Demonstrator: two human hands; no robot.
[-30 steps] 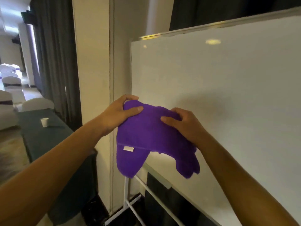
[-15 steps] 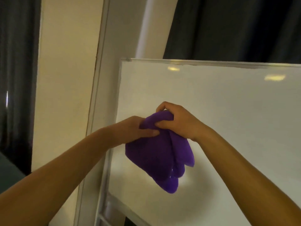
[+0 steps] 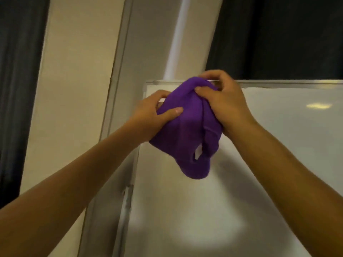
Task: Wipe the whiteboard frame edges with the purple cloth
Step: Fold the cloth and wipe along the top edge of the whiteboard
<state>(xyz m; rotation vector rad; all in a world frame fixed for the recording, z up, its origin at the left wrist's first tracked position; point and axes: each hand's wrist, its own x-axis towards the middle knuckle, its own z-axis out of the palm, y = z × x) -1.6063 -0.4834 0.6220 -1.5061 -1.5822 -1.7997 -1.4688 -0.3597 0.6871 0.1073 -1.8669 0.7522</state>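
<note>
A bunched purple cloth (image 3: 187, 130) hangs in front of the whiteboard's upper left corner. My left hand (image 3: 154, 114) grips its left side with the thumb pressed on the fabric. My right hand (image 3: 222, 101) grips its top right, with the fingers at the board's top edge. The whiteboard (image 3: 269, 164) has a thin silver frame: the top edge (image 3: 287, 82) runs right from the cloth, the left edge (image 3: 135, 175) runs down below my left hand. The cloth's top overlaps the top edge; I cannot tell if it touches.
A cream wall pillar (image 3: 78, 89) stands just left of the board. Dark curtains hang at far left (image 3: 16, 89) and behind the board's top (image 3: 278, 34). A bracket (image 3: 128, 197) sits on the board's left frame lower down.
Both hands have lifted the cloth from the board's middle left up to its top left corner and bunched it tighter. My view has tilted upward.
</note>
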